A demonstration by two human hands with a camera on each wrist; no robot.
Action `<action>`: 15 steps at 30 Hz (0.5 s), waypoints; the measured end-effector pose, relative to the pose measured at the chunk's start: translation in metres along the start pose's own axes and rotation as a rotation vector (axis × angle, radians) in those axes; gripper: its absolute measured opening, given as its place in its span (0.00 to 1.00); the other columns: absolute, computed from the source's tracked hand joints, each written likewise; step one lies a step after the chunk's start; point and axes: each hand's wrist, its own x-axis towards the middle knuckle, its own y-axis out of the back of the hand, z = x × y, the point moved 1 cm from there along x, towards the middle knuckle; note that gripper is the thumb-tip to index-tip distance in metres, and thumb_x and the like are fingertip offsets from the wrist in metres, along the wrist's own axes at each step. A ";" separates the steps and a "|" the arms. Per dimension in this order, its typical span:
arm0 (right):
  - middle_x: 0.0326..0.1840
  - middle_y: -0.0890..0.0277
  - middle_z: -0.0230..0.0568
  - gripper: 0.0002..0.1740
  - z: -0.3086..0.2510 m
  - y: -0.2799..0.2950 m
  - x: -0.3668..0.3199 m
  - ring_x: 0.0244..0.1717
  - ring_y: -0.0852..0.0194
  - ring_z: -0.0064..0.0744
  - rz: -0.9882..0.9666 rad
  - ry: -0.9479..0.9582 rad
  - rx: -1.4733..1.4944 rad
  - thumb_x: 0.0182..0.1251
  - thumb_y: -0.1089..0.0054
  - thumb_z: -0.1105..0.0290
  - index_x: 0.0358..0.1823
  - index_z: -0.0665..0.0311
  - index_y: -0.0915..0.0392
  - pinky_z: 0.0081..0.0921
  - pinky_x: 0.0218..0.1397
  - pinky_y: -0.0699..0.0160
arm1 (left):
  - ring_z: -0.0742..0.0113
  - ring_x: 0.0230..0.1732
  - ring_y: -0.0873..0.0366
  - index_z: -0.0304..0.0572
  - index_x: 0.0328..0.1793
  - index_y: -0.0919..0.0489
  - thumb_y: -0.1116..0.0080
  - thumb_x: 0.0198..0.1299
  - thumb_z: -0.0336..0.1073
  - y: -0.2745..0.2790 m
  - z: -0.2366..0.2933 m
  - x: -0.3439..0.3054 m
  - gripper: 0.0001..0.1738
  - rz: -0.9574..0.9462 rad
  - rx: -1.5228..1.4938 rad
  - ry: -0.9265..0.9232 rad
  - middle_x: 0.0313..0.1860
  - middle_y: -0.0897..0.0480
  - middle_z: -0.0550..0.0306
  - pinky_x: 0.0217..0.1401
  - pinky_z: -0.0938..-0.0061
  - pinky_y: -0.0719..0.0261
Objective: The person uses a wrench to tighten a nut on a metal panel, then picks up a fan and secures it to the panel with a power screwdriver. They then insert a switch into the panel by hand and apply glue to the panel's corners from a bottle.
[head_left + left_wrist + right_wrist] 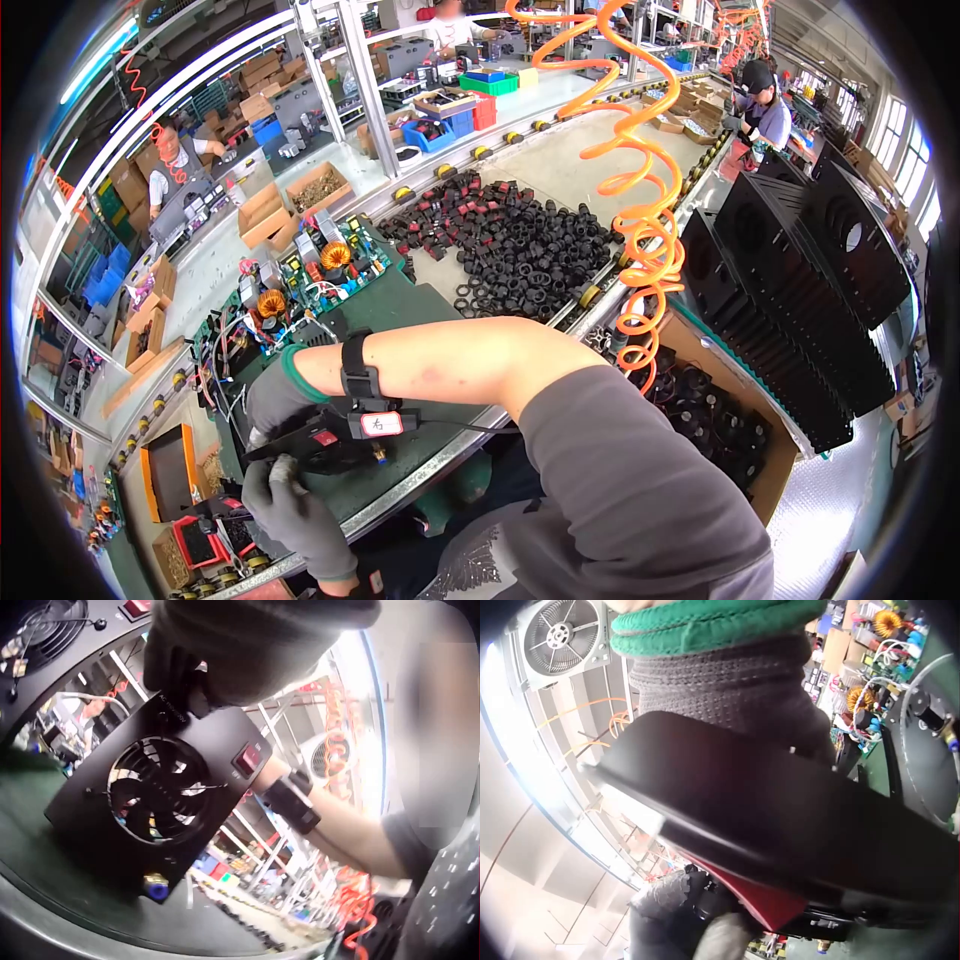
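A black metal fan panel (300, 452) is held tilted over the green mat. The left wrist view shows its round fan (159, 787), red rocker switch (247, 760) and brass fitting with a blue ring (156, 886). My gloved right hand (285, 398) grips the panel from its far side; most of those fingers are hidden behind it. From the near side, my gloved left hand (300, 520) pinches a small black part (199, 694) against the panel, close to the printed AC label. I cannot tell this part's exact kind.
Circuit boards with copper coils (335, 256) lie beyond my right hand. Many black ring-like parts (540, 250) are heaped farther back. An orange coiled hose (640, 230) hangs at right, before stacked black panels (790, 290). Red bins (195, 545) stand at lower left.
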 end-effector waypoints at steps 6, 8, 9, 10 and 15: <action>0.39 0.15 0.41 0.27 0.010 -0.001 -0.003 0.36 0.25 0.34 0.039 -0.189 0.342 0.67 0.41 0.49 0.48 0.70 0.17 0.38 0.47 0.26 | 0.63 0.58 0.25 0.33 0.66 0.31 0.41 0.69 0.30 -0.001 0.001 -0.011 0.22 0.081 -0.711 0.539 0.55 0.22 0.52 0.62 0.67 0.27; 0.40 0.15 0.37 0.27 0.010 0.001 -0.003 0.37 0.25 0.30 -0.131 -0.170 0.275 0.67 0.41 0.48 0.49 0.69 0.17 0.35 0.47 0.26 | 0.59 0.56 0.22 0.35 0.64 0.28 0.38 0.66 0.29 0.006 0.003 -0.002 0.22 -0.164 -0.815 0.791 0.58 0.21 0.50 0.60 0.66 0.24; 0.34 0.17 0.43 0.29 0.006 -0.002 -0.006 0.31 0.27 0.39 -0.098 -0.312 0.341 0.70 0.48 0.47 0.44 0.70 0.17 0.38 0.41 0.27 | 0.57 0.56 0.22 0.36 0.62 0.25 0.37 0.64 0.26 -0.004 -0.005 -0.008 0.20 -0.119 -0.623 0.538 0.56 0.20 0.47 0.57 0.67 0.23; 0.34 0.17 0.43 0.29 0.001 -0.002 -0.009 0.31 0.27 0.39 -0.099 -0.307 0.341 0.70 0.48 0.47 0.44 0.70 0.17 0.38 0.41 0.27 | 0.57 0.56 0.22 0.36 0.62 0.25 0.37 0.64 0.26 -0.003 -0.008 -0.010 0.20 -0.118 -0.619 0.539 0.56 0.20 0.47 0.57 0.67 0.23; 0.35 0.16 0.47 0.30 -0.009 0.003 -0.023 0.33 0.25 0.40 0.006 -0.242 0.275 0.71 0.50 0.46 0.44 0.71 0.18 0.42 0.43 0.26 | 0.58 0.56 0.23 0.38 0.61 0.24 0.36 0.65 0.32 0.003 0.004 -0.009 0.19 0.021 -0.723 0.505 0.53 0.21 0.48 0.56 0.67 0.22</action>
